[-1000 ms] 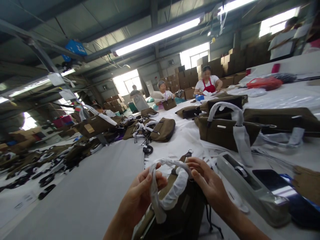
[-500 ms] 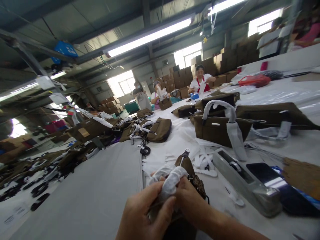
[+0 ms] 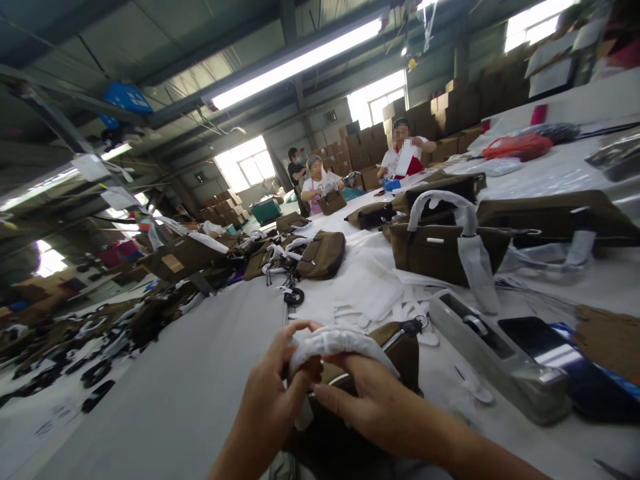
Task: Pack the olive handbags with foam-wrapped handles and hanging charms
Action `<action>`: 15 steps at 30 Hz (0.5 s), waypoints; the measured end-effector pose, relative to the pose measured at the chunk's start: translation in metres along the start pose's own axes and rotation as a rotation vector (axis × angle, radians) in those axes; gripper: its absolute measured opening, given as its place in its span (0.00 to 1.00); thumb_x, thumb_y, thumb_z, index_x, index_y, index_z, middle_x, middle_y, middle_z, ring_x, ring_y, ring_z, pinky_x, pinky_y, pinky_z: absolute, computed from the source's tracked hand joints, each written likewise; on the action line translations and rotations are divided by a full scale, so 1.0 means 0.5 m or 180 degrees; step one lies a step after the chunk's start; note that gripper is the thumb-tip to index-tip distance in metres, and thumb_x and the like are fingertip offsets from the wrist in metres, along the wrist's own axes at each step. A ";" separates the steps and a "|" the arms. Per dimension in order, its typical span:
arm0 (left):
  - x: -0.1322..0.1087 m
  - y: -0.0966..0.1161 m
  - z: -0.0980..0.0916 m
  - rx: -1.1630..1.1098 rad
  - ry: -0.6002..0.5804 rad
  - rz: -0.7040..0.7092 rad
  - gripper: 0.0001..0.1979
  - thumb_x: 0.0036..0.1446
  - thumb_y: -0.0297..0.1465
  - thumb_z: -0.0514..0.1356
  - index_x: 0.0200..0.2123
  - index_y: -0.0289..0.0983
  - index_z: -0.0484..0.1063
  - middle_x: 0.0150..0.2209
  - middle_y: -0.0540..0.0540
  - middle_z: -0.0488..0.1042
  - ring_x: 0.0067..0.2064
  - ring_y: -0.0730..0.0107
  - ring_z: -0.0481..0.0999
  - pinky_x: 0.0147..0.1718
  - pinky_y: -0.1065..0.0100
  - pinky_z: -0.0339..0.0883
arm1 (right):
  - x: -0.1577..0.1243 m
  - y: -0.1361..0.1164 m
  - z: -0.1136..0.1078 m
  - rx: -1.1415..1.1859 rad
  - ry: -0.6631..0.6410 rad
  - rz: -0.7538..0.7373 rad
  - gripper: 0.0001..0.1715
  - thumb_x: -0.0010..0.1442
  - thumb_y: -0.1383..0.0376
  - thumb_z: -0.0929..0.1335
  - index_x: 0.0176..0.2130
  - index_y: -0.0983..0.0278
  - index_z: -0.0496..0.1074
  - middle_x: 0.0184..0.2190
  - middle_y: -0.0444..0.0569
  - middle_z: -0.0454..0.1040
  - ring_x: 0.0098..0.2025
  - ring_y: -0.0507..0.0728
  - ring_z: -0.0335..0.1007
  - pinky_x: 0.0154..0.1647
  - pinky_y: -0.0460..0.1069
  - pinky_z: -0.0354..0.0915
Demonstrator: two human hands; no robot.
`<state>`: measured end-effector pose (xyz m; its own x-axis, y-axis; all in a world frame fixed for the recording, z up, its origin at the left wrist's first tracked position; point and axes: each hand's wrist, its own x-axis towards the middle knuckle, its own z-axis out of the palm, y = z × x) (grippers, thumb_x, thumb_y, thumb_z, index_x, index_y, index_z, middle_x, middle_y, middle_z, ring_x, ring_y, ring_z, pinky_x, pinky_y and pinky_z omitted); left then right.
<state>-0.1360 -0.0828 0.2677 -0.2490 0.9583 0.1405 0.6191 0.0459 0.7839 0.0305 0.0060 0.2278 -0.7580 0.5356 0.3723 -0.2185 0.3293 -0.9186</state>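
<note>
A dark olive handbag (image 3: 345, 433) is right in front of me at the table's near edge, its silver zipper showing along the top. Its arched handle (image 3: 335, 340) is wrapped in white tissue-like material. My left hand (image 3: 267, 393) is closed around the left end of that handle, fingers curled over it. My right hand (image 3: 380, 407) grips lower on the handle's right side, its thumb lying over the zipper; some of its fingers are hidden behind the wrap. A metal ring (image 3: 423, 322) sits at the zipper's far end.
On the right lie a grey tape dispenser (image 3: 495, 360) and a dark phone-like slab (image 3: 565, 360). Beyond them stands another olive handbag (image 3: 440, 253) with a wrapped handle. More bags (image 3: 323, 255) lie ahead, near white sheets (image 3: 367, 287). Co-workers (image 3: 320, 183) are across the table.
The handbag has turned and come nearer, so its zipper and the arch of the handle now show. My hands have moved apart along the handle. A co-worker in back has shifted.
</note>
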 end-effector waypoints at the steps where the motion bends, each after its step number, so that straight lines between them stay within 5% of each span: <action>1: 0.005 -0.001 -0.004 -0.0338 -0.0171 -0.0159 0.19 0.64 0.42 0.60 0.54 0.40 0.68 0.29 0.50 0.76 0.32 0.69 0.76 0.33 0.72 0.68 | -0.006 -0.011 -0.011 -0.0220 -0.0147 -0.0065 0.23 0.64 0.63 0.70 0.58 0.55 0.72 0.56 0.49 0.75 0.60 0.61 0.68 0.65 0.56 0.59; 5: 0.024 -0.012 -0.015 -0.1630 -0.0538 -0.0602 0.21 0.58 0.48 0.64 0.34 0.34 0.72 0.22 0.52 0.67 0.24 0.77 0.65 0.23 0.76 0.59 | -0.048 -0.029 -0.055 -0.0190 -0.0475 -0.0051 0.11 0.66 0.66 0.69 0.46 0.58 0.80 0.39 0.45 0.82 0.41 0.55 0.79 0.46 0.46 0.72; 9: 0.029 -0.008 -0.020 -0.2437 -0.0321 -0.0759 0.22 0.56 0.49 0.66 0.33 0.33 0.73 0.23 0.52 0.64 0.25 0.77 0.65 0.26 0.76 0.63 | -0.090 0.009 -0.110 -0.0204 0.1155 0.0112 0.12 0.66 0.58 0.69 0.42 0.61 0.80 0.28 0.45 0.80 0.26 0.51 0.76 0.29 0.42 0.71; 12: 0.028 0.004 -0.043 -0.2627 0.0428 -0.0760 0.18 0.53 0.43 0.70 0.29 0.34 0.72 0.22 0.54 0.64 0.21 0.81 0.60 0.23 0.77 0.63 | -0.113 0.056 -0.167 -0.0636 0.2236 0.0120 0.15 0.63 0.55 0.70 0.42 0.62 0.80 0.30 0.47 0.81 0.26 0.52 0.75 0.29 0.43 0.73; 15: 0.023 0.008 -0.076 -0.2454 0.1196 -0.0613 0.18 0.46 0.42 0.73 0.29 0.34 0.74 0.24 0.52 0.69 0.19 0.84 0.57 0.18 0.79 0.61 | -0.128 0.115 -0.218 -0.1134 0.2702 0.0333 0.18 0.63 0.53 0.70 0.45 0.62 0.79 0.32 0.49 0.82 0.29 0.55 0.77 0.32 0.47 0.75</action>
<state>-0.1647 -0.0825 0.2952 -0.6100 0.7910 0.0471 -0.1007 -0.1363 0.9855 0.1337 0.0754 0.1656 -0.0282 0.9198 0.3914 0.1341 0.3915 -0.9104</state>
